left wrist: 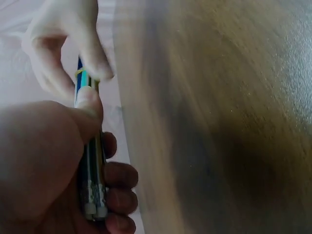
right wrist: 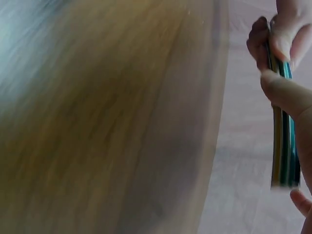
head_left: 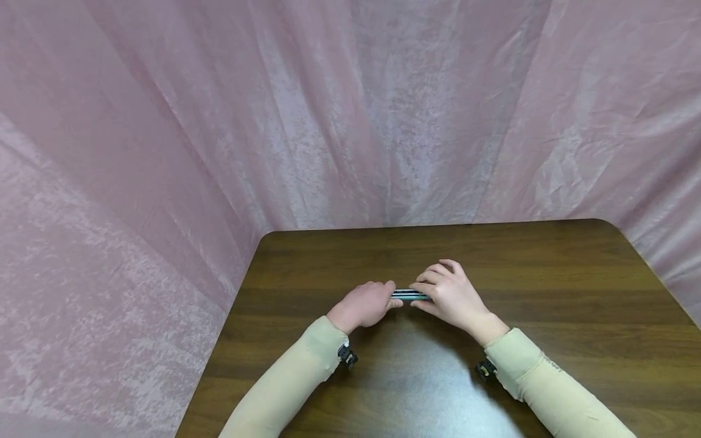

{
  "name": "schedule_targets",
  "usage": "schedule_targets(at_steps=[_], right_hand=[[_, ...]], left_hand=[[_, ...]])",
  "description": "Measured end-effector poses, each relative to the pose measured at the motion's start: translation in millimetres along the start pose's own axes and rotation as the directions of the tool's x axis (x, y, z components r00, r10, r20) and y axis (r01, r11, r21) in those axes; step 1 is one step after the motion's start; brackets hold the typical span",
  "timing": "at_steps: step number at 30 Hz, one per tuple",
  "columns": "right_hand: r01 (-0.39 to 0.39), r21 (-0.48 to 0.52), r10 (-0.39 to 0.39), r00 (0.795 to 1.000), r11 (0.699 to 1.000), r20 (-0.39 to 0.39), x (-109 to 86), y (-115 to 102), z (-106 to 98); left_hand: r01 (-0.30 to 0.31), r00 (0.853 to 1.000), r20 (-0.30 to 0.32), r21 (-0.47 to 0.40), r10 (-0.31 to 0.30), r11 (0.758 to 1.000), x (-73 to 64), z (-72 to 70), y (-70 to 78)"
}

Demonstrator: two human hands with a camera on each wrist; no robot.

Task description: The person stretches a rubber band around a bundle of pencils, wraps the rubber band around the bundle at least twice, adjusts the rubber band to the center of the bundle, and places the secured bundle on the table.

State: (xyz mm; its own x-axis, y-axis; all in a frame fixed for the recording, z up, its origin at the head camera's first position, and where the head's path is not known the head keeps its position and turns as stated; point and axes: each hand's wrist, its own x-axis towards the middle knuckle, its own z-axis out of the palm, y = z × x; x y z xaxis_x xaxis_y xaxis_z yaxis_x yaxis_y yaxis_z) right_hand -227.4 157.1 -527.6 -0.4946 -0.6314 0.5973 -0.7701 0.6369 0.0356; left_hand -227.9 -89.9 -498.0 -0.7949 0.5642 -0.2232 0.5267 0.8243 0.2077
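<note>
A slim bundle of pencils (head_left: 411, 294) is held above the table, lying crosswise between both hands. My left hand (head_left: 364, 304) grips its eraser end, with the thumb along the top and the fingers curled beneath. White erasers (left wrist: 95, 212) and metal ferrules show in the left wrist view. A thin yellow band (left wrist: 80, 71) shows near the other part of the bundle, close to the right fingertips. My right hand (head_left: 451, 298) pinches the bundle between thumb and fingers. In the right wrist view the pencils (right wrist: 280, 151) stick out past the right thumb, in dark, teal and yellowish colours.
A brown wood-grain table (head_left: 328, 261) with rounded far corners lies under the hands. Pink velvety curtains (head_left: 350, 121) hang behind it and at its sides. Small dark devices are strapped at both wrists, over pale green sleeves (head_left: 290, 377).
</note>
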Motion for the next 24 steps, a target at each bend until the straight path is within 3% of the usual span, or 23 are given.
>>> schedule_targets(at_steps=[5, 8, 12, 17, 24], right_hand=[[-0.104, 0.046, 0.103, 0.994, 0.994, 0.024, -6.9, 7, -5], [-0.114, 0.117, 0.107, 0.992, 0.987, 0.063, -6.7, 5, -5], [-0.138, 0.218, 0.120, 0.988, 0.966, 0.097, -4.3, 0, -2], [-0.172, 0.277, 0.144, 0.983, 0.945, 0.118, -3.2, -3, -1], [-0.140, 0.313, 0.098, 0.985, 0.939, 0.145, 0.2, -5, 1]], left_hand=[[0.032, 0.998, -0.057, 0.090, -0.027, 0.995, -0.1, 0.4, -5.9], [0.007, 0.993, -0.118, 0.195, 0.017, 0.981, -0.2, 0.1, -4.6], [-0.003, 0.980, -0.189, 0.334, 0.070, 0.943, -0.5, 0.4, -1.2], [0.006, 0.970, -0.228, 0.359, 0.081, 0.933, -2.2, 0.4, 1.8], [-0.018, 0.971, -0.212, 0.404, 0.113, 0.915, -1.8, 3.3, 8.6]])
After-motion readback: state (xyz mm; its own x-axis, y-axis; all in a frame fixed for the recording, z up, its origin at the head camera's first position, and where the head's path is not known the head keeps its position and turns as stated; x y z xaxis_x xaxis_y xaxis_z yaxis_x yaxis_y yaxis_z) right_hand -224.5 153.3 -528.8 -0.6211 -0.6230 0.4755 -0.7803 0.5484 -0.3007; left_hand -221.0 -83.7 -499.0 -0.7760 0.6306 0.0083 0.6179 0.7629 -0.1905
